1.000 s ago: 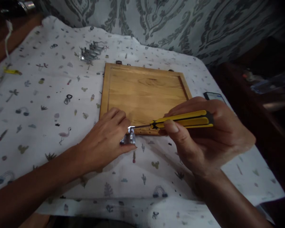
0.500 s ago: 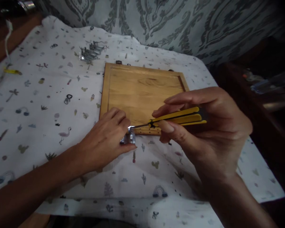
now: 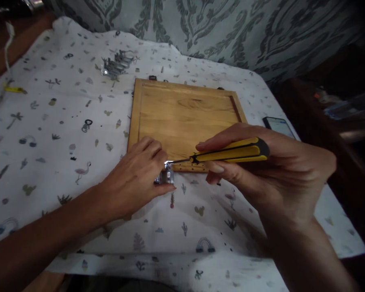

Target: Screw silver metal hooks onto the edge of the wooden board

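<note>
A framed wooden cabinet door (image 3: 182, 109) lies flat on the patterned cloth. At its near edge is a shiny metal hinge (image 3: 167, 176), partly hidden by my left hand (image 3: 142, 170), whose fingers and thumb close around it against the door. My right hand (image 3: 280, 178) grips a yellow-and-black screwdriver (image 3: 231, 152) by its handle, between thumb and fingers. The shaft runs left, and its tip meets the bright upper part of the hinge. Whether the tip sits in a screw is too small to make out.
Several metal hinges (image 3: 117, 65) lie in a row behind the door, to the left. A phone (image 3: 279, 126) rests on the cloth (image 3: 61, 134) at the right, partly behind my right hand. A white cable (image 3: 9, 48) and a yellow item (image 3: 14, 89) are at the far left.
My right hand has turned, rolling the screwdriver handle, and moved slightly right. The phone has come into view behind it. My left hand stays at the hinge.
</note>
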### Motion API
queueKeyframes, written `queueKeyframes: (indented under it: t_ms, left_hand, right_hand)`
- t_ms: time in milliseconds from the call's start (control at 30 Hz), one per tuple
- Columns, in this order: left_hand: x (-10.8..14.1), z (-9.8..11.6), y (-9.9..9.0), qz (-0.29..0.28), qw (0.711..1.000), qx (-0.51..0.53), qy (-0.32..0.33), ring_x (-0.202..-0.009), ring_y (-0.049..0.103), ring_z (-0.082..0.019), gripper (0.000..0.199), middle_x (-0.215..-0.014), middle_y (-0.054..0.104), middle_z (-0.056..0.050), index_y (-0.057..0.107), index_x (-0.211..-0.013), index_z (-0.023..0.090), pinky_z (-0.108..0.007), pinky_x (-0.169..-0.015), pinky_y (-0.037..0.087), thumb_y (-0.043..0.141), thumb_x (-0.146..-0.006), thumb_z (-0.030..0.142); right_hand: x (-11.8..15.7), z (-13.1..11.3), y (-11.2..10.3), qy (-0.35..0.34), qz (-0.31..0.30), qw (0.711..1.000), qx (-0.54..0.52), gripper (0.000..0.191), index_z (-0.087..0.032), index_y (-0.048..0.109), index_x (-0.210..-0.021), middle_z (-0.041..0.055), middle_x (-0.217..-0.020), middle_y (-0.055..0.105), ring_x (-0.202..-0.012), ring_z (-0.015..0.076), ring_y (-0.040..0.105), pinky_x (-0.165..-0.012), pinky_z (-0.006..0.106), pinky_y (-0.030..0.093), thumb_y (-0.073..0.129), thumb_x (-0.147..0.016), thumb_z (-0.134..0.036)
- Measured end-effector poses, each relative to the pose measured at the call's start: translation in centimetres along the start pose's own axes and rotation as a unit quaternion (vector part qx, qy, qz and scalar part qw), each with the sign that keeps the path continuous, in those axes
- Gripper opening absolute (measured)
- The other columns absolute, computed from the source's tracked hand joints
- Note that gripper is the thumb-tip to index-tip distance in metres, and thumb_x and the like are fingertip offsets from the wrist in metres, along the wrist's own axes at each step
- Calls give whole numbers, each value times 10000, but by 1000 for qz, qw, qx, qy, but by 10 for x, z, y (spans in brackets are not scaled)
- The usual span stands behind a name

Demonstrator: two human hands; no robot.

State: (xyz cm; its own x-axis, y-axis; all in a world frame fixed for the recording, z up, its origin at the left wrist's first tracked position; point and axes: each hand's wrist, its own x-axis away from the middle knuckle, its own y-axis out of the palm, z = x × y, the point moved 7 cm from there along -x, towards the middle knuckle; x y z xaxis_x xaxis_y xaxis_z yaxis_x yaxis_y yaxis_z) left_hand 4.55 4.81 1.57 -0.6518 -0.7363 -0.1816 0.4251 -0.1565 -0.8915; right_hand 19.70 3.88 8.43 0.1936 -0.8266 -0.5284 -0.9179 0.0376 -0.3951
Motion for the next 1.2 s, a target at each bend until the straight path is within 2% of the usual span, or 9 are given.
queueKeyframes:
  t_ms: [100, 233, 533, 733, 933, 1067, 1200]
  left_hand:
    - [-1, 1, 0, -3, 1000, 1, 1, -986, 570, -274, 295, -959, 626, -76, 644, -901, 127, -401, -837, 522, 838, -823, 335]
    - [-2, 1, 0, -7, 1000, 6, -5, -1003, 570, -279, 284, -968, 629, -81, 651, -908, 129, -405, -851, 520, 833, -827, 332]
    - [-1, 0, 1, -5, 1000, 15, -5, -1020, 570, -304, 315, -971, 637, -97, 675, -914, 108, -447, -856, 536, 846, -822, 356]
    - [-2, -1, 0, -29, 999, 22, -14, -1061, 576, -316, 296, -1035, 652, -115, 689, -978, 101, -478, -904, 535, 832, -834, 317]
    - [-4, -1, 0, -60, 997, 19, -38, -1109, 569, -338, 297, -1056, 657, -124, 690, -952, 105, -493, -946, 523, 842, -819, 321]
    - [-4, -1, 1, -43, 999, 2, -29, -1104, 564, -328, 273, -1023, 642, -106, 673, -923, 119, -481, -951, 512, 836, -820, 312]
    - [-3, -4, 1, -22, 1000, -13, -18, -1064, 559, -319, 309, -991, 625, -90, 647, -887, 140, -464, -914, 507, 830, -818, 379]
  right_hand:
    - [0, -2, 1, -28, 11, 999, 35, 169, -271, 772, -893, -23, -775, 739, -537, 140, 619, -433, 302, 479, 891, -778, -237]
    - [0, -2, 3, -32, 35, 996, 71, 233, -293, 698, -823, -28, -697, 670, -547, 167, 591, -448, 330, 438, 914, -750, -338]
    - [2, -5, 8, -33, 75, 993, 80, 363, -250, 580, -692, -26, -626, 585, -506, 137, 523, -505, 326, 489, 910, -750, -390]
    - [0, -3, 7, -8, 96, 992, 88, 390, -249, 553, -682, -48, -640, 532, -482, 108, 495, -397, 269, 400, 918, -739, -376]
    - [-1, -1, 8, 35, 110, 989, 95, 454, -262, 507, -657, -60, -574, 514, -416, 111, 463, -359, 281, 338, 903, -735, -470]
    - [-4, 4, 11, 46, 110, 991, 64, 509, -263, 469, -644, -49, -585, 512, -447, 116, 462, -383, 278, 339, 882, -733, -546]
    - [-8, 9, 14, 48, 97, 993, 56, 522, -257, 447, -667, -33, -634, 528, -518, 121, 499, -437, 273, 388, 856, -759, -567]
